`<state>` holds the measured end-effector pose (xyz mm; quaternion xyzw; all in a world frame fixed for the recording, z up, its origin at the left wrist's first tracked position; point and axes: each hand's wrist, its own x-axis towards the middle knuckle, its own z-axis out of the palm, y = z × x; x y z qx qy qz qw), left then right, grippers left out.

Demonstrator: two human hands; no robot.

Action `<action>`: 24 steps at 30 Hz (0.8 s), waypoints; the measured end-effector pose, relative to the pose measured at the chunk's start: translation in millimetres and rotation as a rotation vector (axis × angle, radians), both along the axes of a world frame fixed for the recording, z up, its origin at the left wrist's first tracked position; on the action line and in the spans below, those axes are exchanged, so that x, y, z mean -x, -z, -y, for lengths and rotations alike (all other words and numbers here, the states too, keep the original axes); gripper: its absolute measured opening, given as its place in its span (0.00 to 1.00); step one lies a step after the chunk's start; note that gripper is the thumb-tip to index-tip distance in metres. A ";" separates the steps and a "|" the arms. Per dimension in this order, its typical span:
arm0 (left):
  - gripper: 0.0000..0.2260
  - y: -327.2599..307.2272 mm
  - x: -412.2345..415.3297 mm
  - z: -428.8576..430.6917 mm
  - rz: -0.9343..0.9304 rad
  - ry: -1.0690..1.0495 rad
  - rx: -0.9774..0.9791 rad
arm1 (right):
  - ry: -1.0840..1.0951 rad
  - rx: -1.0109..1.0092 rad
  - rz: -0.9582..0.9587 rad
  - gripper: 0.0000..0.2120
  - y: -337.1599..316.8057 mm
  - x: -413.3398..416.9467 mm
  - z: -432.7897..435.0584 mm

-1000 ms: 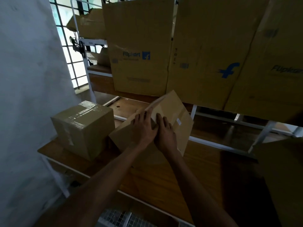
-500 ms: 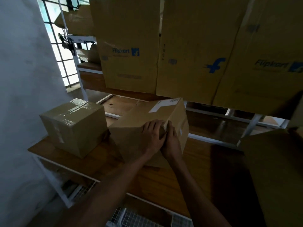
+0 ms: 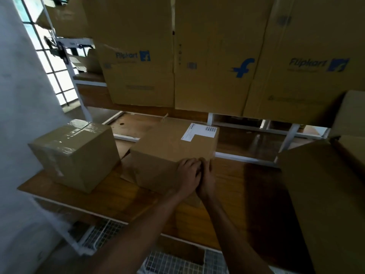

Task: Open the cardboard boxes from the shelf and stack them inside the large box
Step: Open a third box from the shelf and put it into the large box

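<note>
Left hand (image 3: 188, 173): fingers curled over the near top edge of the labelled box (image 3: 169, 149), close to its right corner, gripping it. Right hand (image 3: 206, 179): pressed against the left, fingertips at that same corner. They are half hidden by the other hand, so cannot tell whether it grips or only presses. Both forearms reach in from the lower edge of the view. The labelled box sits flat on the wooden shelf (image 3: 246, 194), top closed, with a white label (image 3: 198, 132) on the far right part of its top face. Loose cardboard shows at its left base. Just left of it, near but apart, stands a taped box (image 3: 75, 155), sealed with glossy clear tape, at the shelf's left end. To the right, in shadow, is a wall or flap of the large box (image 3: 320, 190); its inside cannot be seen. Behind, on a higher level, stand three tall Flipkart cartons (image 3: 215, 56) side by side, blue logos facing out. The shelf frame is white metal, with wire mesh (image 3: 173, 262) below. A barred window (image 3: 49, 62) is at far left beside a pale wall (image 3: 17, 135).
</note>
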<state>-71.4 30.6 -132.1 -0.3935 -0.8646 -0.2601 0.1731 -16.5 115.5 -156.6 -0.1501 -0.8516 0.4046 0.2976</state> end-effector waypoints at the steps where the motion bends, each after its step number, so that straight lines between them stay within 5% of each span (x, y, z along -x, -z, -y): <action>1: 0.15 -2.6 4.2 6.5 0.007 -0.014 -0.017 | 0.019 -0.054 0.023 0.25 -0.6 1.8 2.2; 5: 0.24 2.2 32.2 44.0 0.092 -0.192 -0.055 | 0.071 -0.416 0.242 0.33 -12.8 16.7 14.7; 8: 0.22 -2.1 49.6 76.0 0.143 -0.312 -0.060 | 0.060 -0.535 0.354 0.31 -30.9 32.6 31.0; 18: 0.21 -16.0 120.8 142.3 0.395 -0.683 -0.253 | 0.033 -0.634 0.471 0.28 -43.4 87.8 82.5; 24: 0.30 9.3 167.9 149.2 0.703 -0.661 -0.430 | 0.128 -0.704 0.497 0.29 -35.0 93.5 84.8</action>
